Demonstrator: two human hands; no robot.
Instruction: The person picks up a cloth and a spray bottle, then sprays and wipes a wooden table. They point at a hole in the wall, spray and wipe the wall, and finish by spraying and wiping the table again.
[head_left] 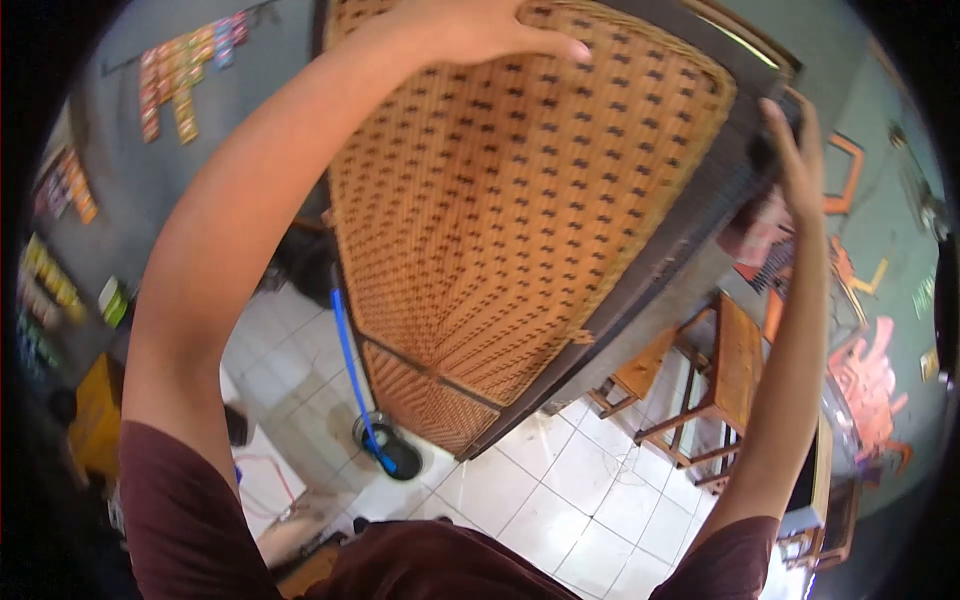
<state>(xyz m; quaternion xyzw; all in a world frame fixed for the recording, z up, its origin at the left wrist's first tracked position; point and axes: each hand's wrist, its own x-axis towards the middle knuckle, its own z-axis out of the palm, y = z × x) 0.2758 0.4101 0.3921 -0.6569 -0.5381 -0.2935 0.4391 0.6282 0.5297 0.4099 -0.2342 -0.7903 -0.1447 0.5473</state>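
A tall woven rattan panel (500,200) with small dark marks and a dark wooden frame (690,235) stands close in front of me. My left hand (480,30) is at its upper part, with the thumb stretched out to the right across the weave. The upper edge of the view cuts off its other fingers. On the right, my right hand (798,150) is at the frame's upper outer edge, thumb and fingers around it. Part of that grip is hidden behind the frame.
A blue-handled tool (352,360) stands in a dark bucket (405,455) left of the panel's foot. Wooden benches (735,360) are on the right, over white floor tiles (545,500). Colourful sachets (180,75) hang on the left wall. A white box-like surface (268,490) is at lower left.
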